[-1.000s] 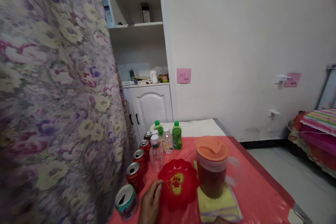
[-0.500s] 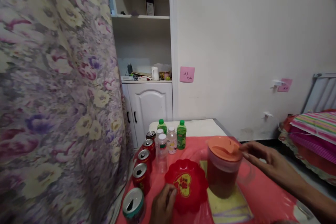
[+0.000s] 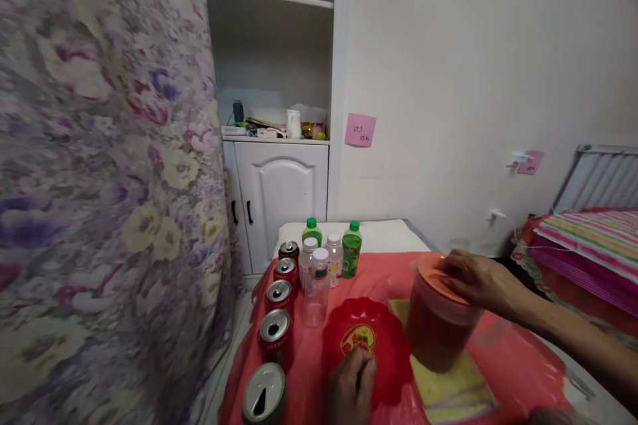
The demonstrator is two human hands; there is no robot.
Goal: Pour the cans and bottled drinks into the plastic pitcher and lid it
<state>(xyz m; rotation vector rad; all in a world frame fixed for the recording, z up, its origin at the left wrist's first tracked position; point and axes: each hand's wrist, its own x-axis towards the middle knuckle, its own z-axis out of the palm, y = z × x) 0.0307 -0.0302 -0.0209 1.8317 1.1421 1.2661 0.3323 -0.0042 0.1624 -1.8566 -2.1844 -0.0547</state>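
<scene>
A clear pitcher of reddish-brown colour (image 3: 433,339) with an orange lid (image 3: 441,279) stands on a yellow cloth (image 3: 451,388). Over the lid lies my right hand (image 3: 481,279), its fingers curled onto the lid's raised part. My left hand (image 3: 351,385) is closed at the near edge of a red scalloped plate (image 3: 383,339) with a yellow design; whether anything is between its fingers is hidden. Left of the plate stands a clear bottle (image 3: 316,295) with a white cap.
Several opened cans (image 3: 276,339) line the table's left side. White-capped and green bottles (image 3: 351,252) stand at the back. A floral curtain (image 3: 114,179) hangs at left; a bed (image 3: 593,252) is at right.
My right hand has moved from beside the pitcher onto its lid and taken hold there. My left hand has shifted right, over the plate's near edge. The camera view has shifted slightly.
</scene>
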